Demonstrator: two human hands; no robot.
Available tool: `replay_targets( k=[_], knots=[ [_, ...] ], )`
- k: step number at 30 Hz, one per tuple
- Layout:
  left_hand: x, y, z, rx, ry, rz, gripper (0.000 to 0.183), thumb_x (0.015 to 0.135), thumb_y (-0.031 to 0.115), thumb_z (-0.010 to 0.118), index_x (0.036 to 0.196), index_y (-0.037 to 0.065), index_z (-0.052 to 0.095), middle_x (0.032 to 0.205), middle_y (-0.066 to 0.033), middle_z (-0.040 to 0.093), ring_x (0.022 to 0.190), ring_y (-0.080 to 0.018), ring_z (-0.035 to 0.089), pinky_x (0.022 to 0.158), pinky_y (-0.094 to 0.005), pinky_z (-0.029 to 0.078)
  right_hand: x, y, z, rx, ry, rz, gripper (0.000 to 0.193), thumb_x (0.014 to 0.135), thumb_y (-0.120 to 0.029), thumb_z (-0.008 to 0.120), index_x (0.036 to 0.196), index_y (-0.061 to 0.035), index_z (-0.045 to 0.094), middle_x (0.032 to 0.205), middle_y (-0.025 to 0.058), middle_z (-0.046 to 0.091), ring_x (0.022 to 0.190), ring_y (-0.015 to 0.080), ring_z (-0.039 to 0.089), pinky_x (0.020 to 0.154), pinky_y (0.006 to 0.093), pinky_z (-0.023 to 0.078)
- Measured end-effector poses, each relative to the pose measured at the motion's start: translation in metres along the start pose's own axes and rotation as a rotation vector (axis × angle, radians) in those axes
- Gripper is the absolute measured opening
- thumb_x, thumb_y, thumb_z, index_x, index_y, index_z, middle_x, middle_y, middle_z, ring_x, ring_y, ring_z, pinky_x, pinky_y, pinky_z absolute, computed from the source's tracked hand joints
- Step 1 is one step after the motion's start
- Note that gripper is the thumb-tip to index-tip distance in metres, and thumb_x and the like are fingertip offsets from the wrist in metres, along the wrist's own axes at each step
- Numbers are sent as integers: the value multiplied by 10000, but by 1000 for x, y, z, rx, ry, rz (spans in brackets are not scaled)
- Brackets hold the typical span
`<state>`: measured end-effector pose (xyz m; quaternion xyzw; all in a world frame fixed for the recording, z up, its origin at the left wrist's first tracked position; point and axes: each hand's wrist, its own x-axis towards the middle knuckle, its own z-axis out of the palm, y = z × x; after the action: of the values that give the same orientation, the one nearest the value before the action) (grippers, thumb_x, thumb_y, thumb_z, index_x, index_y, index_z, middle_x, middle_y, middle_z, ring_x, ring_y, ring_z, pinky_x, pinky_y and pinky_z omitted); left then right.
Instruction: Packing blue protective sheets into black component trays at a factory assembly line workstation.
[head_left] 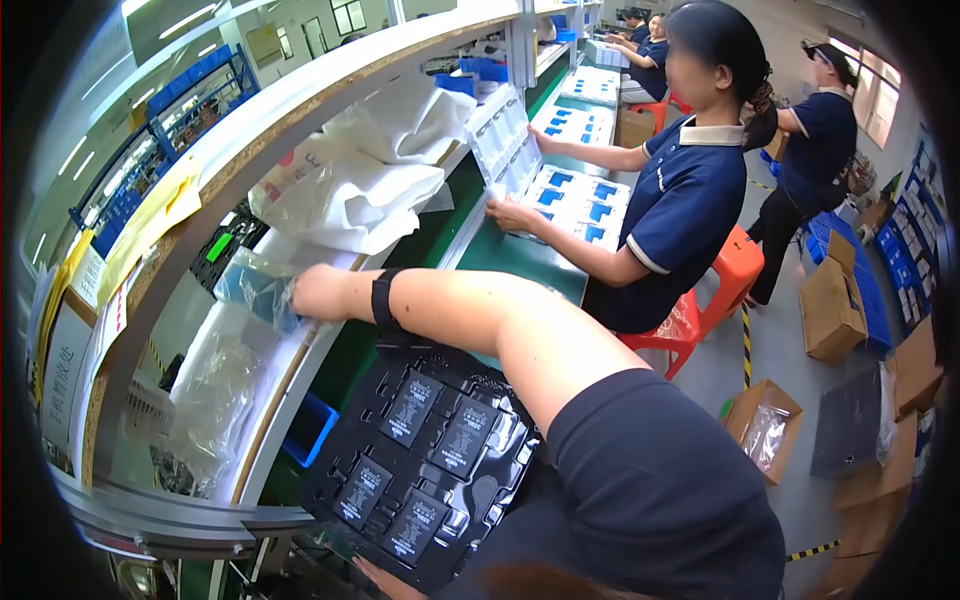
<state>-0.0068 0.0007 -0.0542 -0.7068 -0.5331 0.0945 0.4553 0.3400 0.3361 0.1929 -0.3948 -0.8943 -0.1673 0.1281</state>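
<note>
The clear plastic bag with blue contents (250, 283) lies on the white-edged shelf (295, 408), and the right hand (318, 293) is right at its edge, fingers hidden, so no telling if they grip! Below, a glossy black moulded plastic tray (486, 492) carries flat black rectangular blocks (465, 437); the left hand (387, 580) is at its lower edge, grip unclear. Beyond, a navy-shirted co-worker (690, 200) tilts up a white compartmented panel (507, 145).

Bag (252, 284) at my right hand (320, 293): glossy, crinkled plastic; tray (485, 490) before me: shiny moulded plastic; shelf edge (310, 105): rough wood.
</note>
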Motion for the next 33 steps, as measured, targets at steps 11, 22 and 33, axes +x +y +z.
replay_targets(
  k=[11,22,33],
  knots=[
    [0,-15,-27,-898,-346,-126,510,761,73,511,1235,-90,415,1399,-247,237,1301,-407,179,1090,-427,132,-1,0,-10,-52,-24,-74,87,676,-89,604,757,-76,633,835,84,620,838,269,599,695,349,507],
    [23,-16,-46,-778,-459,-109,508,758,96,525,1226,-77,431,1397,-240,247,1303,-398,184,1091,-426,127,-34,-12,-46,-66,-79,-90,90,706,-91,586,788,-70,618,845,79,610,796,283,623,665,374,504],
    [14,-7,-34,-701,-381,-136,792,705,321,658,1324,-18,298,1424,-183,209,1325,-355,143,1093,-402,134,-76,-21,-68,108,175,-113,140,719,-51,532,853,-29,498,812,116,547,804,298,578,677,383,477]
  ],
)
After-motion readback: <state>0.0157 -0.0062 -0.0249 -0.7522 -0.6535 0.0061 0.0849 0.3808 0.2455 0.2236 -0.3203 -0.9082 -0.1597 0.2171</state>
